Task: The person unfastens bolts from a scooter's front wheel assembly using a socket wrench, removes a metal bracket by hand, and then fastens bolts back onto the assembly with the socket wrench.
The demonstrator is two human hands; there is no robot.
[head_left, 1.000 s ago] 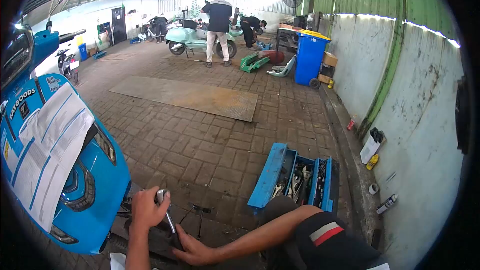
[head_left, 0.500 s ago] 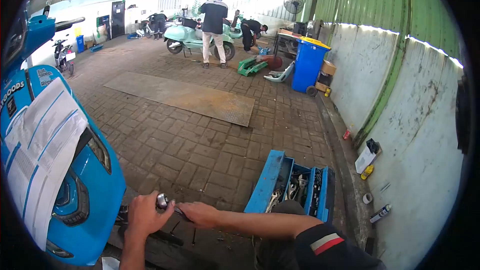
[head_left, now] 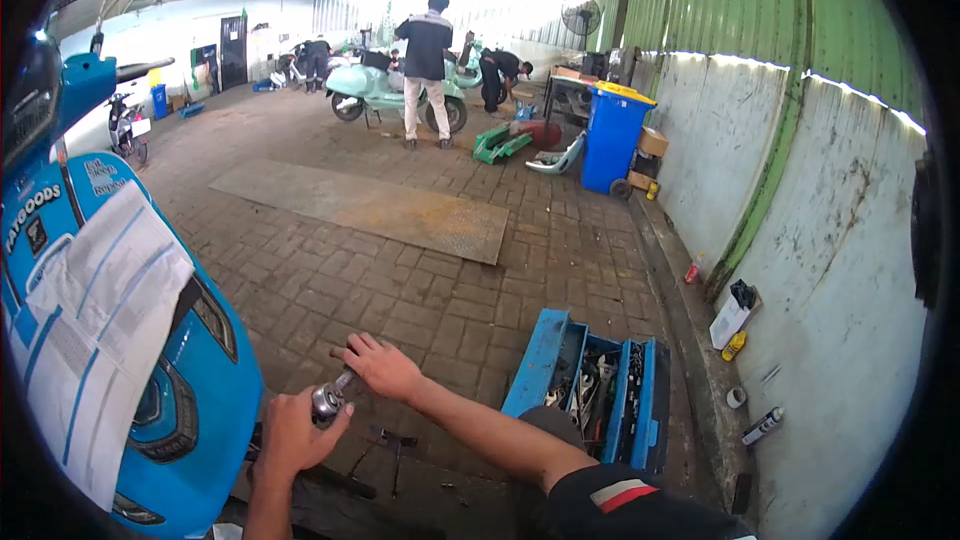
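Note:
My left hand [head_left: 293, 432] is closed around the round metal head of a ratchet wrench [head_left: 326, 401], beside the front of a blue scooter [head_left: 225, 410]. On the ratchet's handle lies my right hand [head_left: 385, 368], its fingers bent over the far end and partly loose. What the ratchet's head sits on is hidden below my left hand. Printed paper sheets [head_left: 105, 330] cover part of the scooter's front panel. To the right of my right forearm stands an open blue toolbox [head_left: 537, 365] with wrenches and other tools inside.
A rusty metal plate [head_left: 370, 208] lies on the brick floor ahead. Farther back, a person [head_left: 427, 65] stands by a mint-green scooter [head_left: 370, 90]. A blue bin [head_left: 612, 140] with a yellow lid is near the right wall, where bottles and a spray can [head_left: 763, 426] stand.
My right hand has swung up and forward with the ratchet's handle, its fingers now looser. My left hand stays at the ratchet's head. The view has shifted slightly.

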